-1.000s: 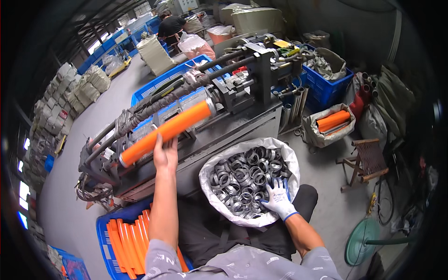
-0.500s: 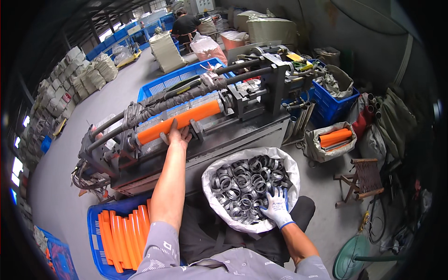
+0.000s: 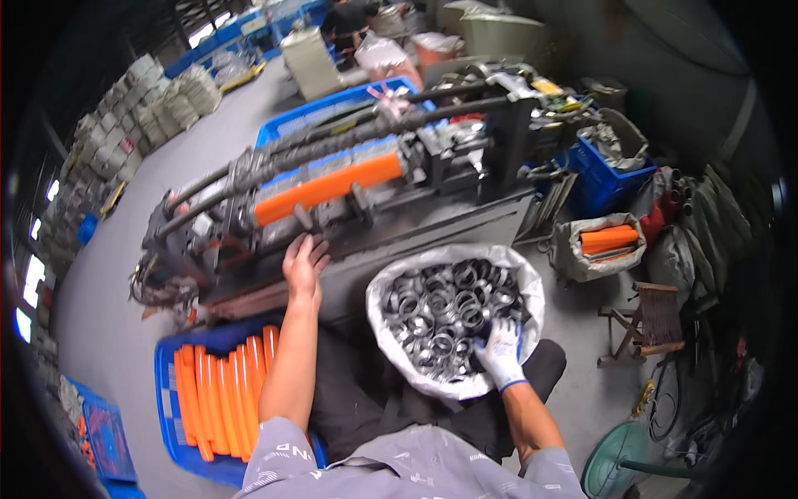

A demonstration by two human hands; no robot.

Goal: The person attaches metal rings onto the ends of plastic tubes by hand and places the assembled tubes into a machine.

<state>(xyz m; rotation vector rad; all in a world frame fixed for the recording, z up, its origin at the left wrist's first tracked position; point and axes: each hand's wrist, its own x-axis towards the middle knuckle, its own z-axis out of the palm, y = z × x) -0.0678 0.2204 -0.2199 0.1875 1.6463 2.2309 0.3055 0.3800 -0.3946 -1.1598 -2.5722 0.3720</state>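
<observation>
left hand (image 3: 304,259): bare, fingers spread and loosely open, palm down on the near edge of the machine bed (image 3: 432,237); it grips nothing. Placement reads as bracing just below the loaded tube.
right hand (image 3: 501,353): white work glove with a blue cuff, reaching down into the white sack (image 3: 391,287) at its near right rim. Fingers curl among the rings; cannot tell whether one is actually pinched.
metal rings (image 3: 440,308): grey, loose, heaped in the sack, which is rolled open wide, likely so a hand gets in without looking. The sack sits on the floor between the person's lap and the machine.
orange tube (image 3: 328,187): lies lengthwise in the clamps of the machine, apart from both hands, just beyond the left fingertips.
blue crate (image 3: 170,416): on the floor at the person's left side, holds more orange tubes laid parallel, close by the left arm.
grey bag (image 3: 582,258): on the floor right of the sack, open, short orange pieces inside.
blue bin (image 3: 603,179): at the right end of the machine, holds mixed metal parts.
stacked sacks (image 3: 125,116): pale, bundled in rows along the far left floor.
labels: none legible.
</observation>
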